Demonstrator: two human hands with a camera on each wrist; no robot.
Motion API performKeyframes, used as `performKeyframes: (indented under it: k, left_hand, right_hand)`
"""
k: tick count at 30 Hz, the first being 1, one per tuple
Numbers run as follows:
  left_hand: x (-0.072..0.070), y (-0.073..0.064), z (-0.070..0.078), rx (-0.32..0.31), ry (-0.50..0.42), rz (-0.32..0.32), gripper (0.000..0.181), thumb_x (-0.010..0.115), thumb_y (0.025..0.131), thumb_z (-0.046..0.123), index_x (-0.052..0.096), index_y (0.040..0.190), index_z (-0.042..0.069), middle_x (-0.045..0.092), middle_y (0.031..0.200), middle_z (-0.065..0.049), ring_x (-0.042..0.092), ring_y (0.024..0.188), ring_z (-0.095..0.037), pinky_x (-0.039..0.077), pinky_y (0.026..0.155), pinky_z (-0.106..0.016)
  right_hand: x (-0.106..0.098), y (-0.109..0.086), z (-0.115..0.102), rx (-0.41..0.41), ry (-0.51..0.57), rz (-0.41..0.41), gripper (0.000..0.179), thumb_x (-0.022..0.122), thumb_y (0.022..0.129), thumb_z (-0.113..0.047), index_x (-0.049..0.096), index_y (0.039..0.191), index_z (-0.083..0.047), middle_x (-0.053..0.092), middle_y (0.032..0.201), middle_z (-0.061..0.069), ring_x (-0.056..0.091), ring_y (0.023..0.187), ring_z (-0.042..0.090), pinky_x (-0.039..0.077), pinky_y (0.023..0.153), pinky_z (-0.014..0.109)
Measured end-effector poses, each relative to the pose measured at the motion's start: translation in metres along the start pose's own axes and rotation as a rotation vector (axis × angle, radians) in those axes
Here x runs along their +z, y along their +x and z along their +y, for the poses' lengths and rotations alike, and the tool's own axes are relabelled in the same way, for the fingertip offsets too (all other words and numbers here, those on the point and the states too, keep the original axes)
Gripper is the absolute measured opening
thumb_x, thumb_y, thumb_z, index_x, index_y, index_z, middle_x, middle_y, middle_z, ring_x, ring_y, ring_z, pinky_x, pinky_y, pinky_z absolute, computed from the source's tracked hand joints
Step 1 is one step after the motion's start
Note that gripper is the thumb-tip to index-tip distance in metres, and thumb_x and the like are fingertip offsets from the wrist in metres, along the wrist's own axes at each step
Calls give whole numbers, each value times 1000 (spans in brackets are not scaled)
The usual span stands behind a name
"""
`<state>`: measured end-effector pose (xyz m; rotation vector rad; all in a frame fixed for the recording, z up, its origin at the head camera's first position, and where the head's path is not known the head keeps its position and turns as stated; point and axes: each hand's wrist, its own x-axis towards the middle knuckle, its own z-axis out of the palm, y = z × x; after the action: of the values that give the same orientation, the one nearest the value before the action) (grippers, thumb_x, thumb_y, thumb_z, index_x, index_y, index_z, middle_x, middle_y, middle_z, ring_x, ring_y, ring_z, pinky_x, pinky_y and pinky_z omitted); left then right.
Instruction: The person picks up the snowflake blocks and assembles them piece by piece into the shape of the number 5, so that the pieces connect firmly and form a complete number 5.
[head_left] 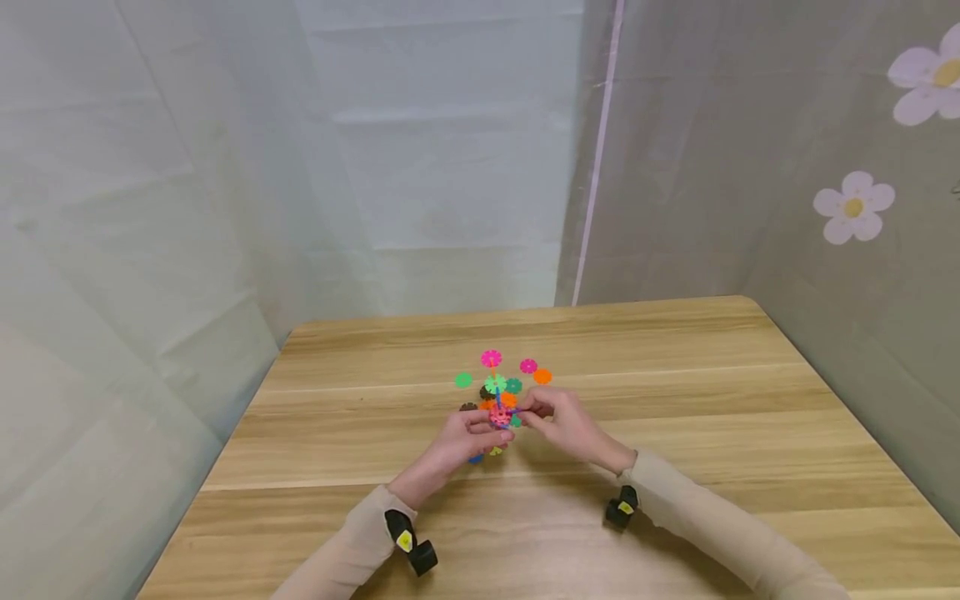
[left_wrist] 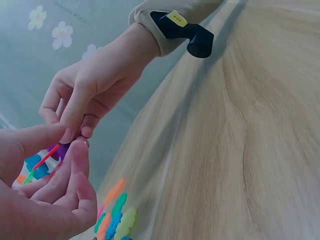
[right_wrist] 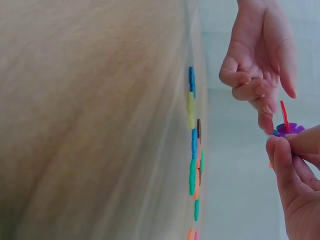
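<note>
Both hands meet over a small construction of notched plastic discs. My left hand (head_left: 467, 437) holds it at a pinkish-red disc (head_left: 500, 415), thumb on the near side and fingers behind. From there a blue disc, a light green disc (head_left: 495, 384) and a magenta disc (head_left: 491, 358) stretch away. My right hand (head_left: 564, 425) pinches a purple disc (right_wrist: 294, 128) between thumb and index finger, against the red disc (right_wrist: 284, 114). In the left wrist view the purple disc (left_wrist: 59, 151) shows between both hands' fingertips, partly hidden by them.
Several loose discs lie on the wooden table (head_left: 337, 433) behind and under the hands, among them a green disc (head_left: 463, 380), an orange disc (head_left: 542, 377) and a magenta disc (head_left: 528, 366). A yellow disc (left_wrist: 125, 223) lies nearer. Pale curtains (head_left: 442, 167) hang around the table.
</note>
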<state>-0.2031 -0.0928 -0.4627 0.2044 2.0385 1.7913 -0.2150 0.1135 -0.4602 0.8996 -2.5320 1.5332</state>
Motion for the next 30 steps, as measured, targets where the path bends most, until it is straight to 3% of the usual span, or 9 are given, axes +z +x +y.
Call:
performKeyframes:
  k: [7, 15, 22, 30]
  left_hand:
    - [7, 2, 5, -12, 1, 5, 41, 72, 87, 31, 68, 110, -2, 75, 92, -11, 66, 78, -12, 50, 70, -23]
    - [14, 7, 5, -19, -87, -6, 47, 63, 93, 38, 67, 111, -5, 75, 93, -5, 70, 83, -10, 56, 85, -31]
    - [14, 7, 5, -26, -143, 9, 43, 62, 95, 33, 67, 110, -7, 74, 85, 2, 68, 77, -6, 52, 75, -23]
    - [7, 8, 0, -57, -128, 37, 45, 62, 94, 34, 64, 113, -7, 75, 88, 0, 69, 80, -9, 50, 73, -22]
  right_hand:
    - [-3, 1, -5, -19, -32, 1, 5, 63, 89, 5, 67, 89, 0, 71, 91, 14, 69, 80, 25, 58, 70, 25]
    - [-5, 0, -5, -106, -71, -6, 8, 65, 90, -1, 67, 88, -9, 71, 92, 4, 67, 78, 10, 57, 71, 22]
    - [-7, 2, -5, -113, -137, -42, 7, 67, 89, -3, 69, 91, -9, 72, 91, 3, 66, 78, 7, 56, 68, 22]
    - [-12, 4, 1, -56, -188, -143, 19, 68, 86, 1, 68, 103, -7, 71, 99, 7, 64, 78, 9, 54, 65, 17]
